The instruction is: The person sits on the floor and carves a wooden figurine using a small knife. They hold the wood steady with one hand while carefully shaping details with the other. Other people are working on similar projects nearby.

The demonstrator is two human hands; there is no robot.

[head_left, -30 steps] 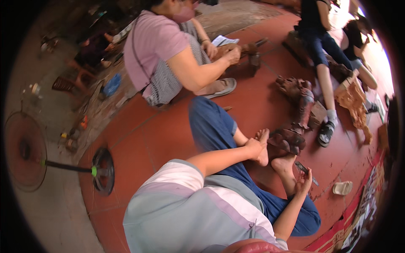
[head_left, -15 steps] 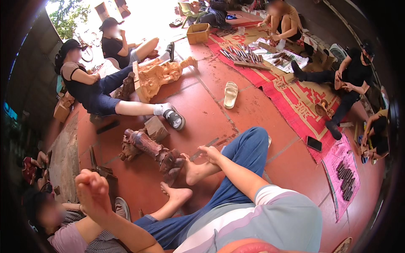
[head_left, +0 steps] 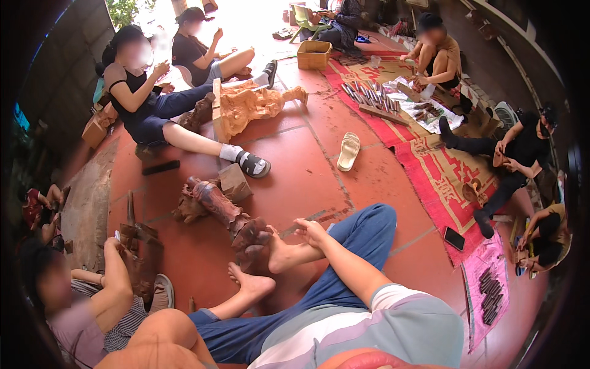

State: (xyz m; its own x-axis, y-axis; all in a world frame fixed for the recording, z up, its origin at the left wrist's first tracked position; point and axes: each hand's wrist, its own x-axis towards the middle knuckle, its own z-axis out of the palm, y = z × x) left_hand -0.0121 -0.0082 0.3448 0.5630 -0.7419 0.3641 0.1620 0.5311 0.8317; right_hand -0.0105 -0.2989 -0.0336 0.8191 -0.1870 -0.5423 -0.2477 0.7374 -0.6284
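My right hand [head_left: 310, 234] hovers by my right foot [head_left: 281, 255], fingers stretched and apart, holding nothing. Just left of it lies a dark reddish-brown carved wooden piece [head_left: 218, 205], its near end against my bare feet. My left hand [head_left: 153, 353] is raised very close at the lower left edge, partly cut off. Its fingers cannot be made out. A pale wood block [head_left: 235, 183] sits behind the carving.
A person [head_left: 117, 277] sits close on my left. Several others sit around, one beside a large light-wood carving [head_left: 255, 111]. A cream slipper [head_left: 348, 152] lies on the red tiles. Chisels [head_left: 372, 95] lie on the red mat [head_left: 430, 163]; dark tools [head_left: 490, 298] rest on a pink cloth [head_left: 470, 270].
My left hand has come down and nearer, toward the lower edge. My right hand stays by my foot. The view has shifted, and the seated person at far left has lifted their hands.
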